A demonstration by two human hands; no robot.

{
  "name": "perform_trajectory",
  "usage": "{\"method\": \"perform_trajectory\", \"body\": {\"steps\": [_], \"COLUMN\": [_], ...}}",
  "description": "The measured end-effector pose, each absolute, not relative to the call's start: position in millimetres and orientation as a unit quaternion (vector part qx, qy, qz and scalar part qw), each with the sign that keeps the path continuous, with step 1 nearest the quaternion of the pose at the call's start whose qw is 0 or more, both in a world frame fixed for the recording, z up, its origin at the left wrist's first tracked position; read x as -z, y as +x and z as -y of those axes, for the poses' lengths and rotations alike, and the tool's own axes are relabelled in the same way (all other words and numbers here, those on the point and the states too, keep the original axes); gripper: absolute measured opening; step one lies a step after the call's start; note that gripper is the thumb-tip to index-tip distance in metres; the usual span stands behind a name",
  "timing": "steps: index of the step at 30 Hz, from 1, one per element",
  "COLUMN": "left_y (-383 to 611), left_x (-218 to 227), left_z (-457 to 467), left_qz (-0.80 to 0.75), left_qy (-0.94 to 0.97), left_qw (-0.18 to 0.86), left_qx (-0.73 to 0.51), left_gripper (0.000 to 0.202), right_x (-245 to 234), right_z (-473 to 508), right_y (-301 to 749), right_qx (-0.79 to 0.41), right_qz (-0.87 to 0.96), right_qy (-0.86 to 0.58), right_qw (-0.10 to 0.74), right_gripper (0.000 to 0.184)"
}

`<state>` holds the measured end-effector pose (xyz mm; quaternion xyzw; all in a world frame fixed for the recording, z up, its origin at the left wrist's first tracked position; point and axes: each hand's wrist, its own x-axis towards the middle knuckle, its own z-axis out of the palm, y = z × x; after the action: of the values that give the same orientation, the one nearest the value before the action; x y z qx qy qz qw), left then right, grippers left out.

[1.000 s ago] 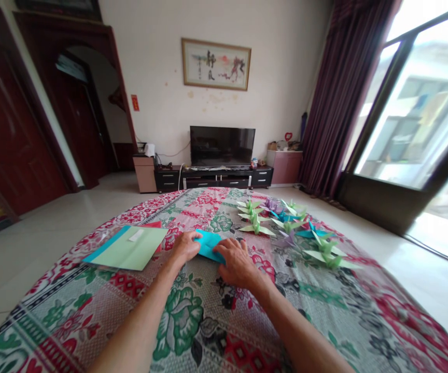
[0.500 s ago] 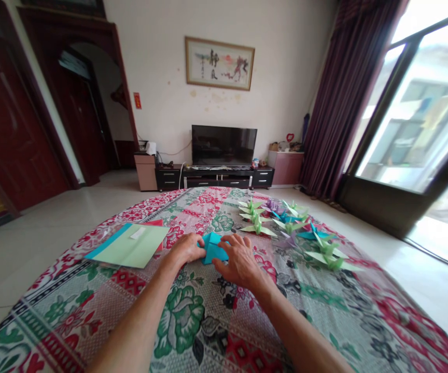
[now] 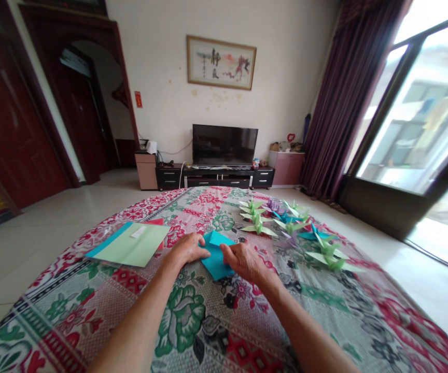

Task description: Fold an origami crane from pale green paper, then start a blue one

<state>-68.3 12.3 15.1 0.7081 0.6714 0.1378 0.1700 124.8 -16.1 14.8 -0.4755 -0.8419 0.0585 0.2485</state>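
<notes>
A partly folded sheet of blue origami paper point(image 3: 215, 262) lies on the patterned tablecloth in front of me, with a folded layer at its top edge. My left hand point(image 3: 187, 250) is closed at the paper's left edge, thumb and fingertips on it. On the other side, my right hand point(image 3: 246, 261) has its fingers curled under and its thumb over the paper, gripping the right edge. The fingers beneath this hand are partly hidden.
To the left lies a stack of coloured paper point(image 3: 134, 247), light green on top, with blue and red showing. Several folded paper cranes point(image 3: 259, 226) in green, purple and blue stand at the right. The round table's cloth point(image 3: 181, 316) hangs over its edge. A television point(image 3: 225, 145) stands beyond.
The blue paper has opened from a smaller folded shape into a larger one reaching toward me. My right hand has turned from lying over it to gripping its right edge; my left hand stays put.
</notes>
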Motion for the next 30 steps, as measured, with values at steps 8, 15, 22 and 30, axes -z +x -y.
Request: {"method": "perform_trajectory", "body": {"steps": [8,15,22,30], "left_y": [-74.8,-79.8,-79.0,-74.1], "left_x": [-13.4,-16.7,-9.6,-14.2], "left_z": [-14.9,-15.1,-16.8,-16.1], "left_qz": [-0.668,-0.662,-0.732,-0.696], "left_qy": [0.712,0.724,0.661,0.674], "left_qw": [0.191,0.161,0.038,0.122], "left_qx": [-0.104,-0.109,-0.158,-0.216], "left_gripper": [0.050,0.065,0.042,0.041], "right_x": [-1.7,7.1,7.9,11.3], "right_z": [13.6,12.0,2.1,-12.5], "right_y": [125.6,127.6,140.8,159.8], "right_qx": [-0.029,-0.054,-0.122,-0.134], "right_qz": [0.864,0.831,0.872,0.880], "right_qy": [-0.466,-0.535,-0.434,-0.377], "right_qw": [0.188,0.144,0.190,0.254], "right_gripper": [0.030,0.051,0.061,0.057]}}
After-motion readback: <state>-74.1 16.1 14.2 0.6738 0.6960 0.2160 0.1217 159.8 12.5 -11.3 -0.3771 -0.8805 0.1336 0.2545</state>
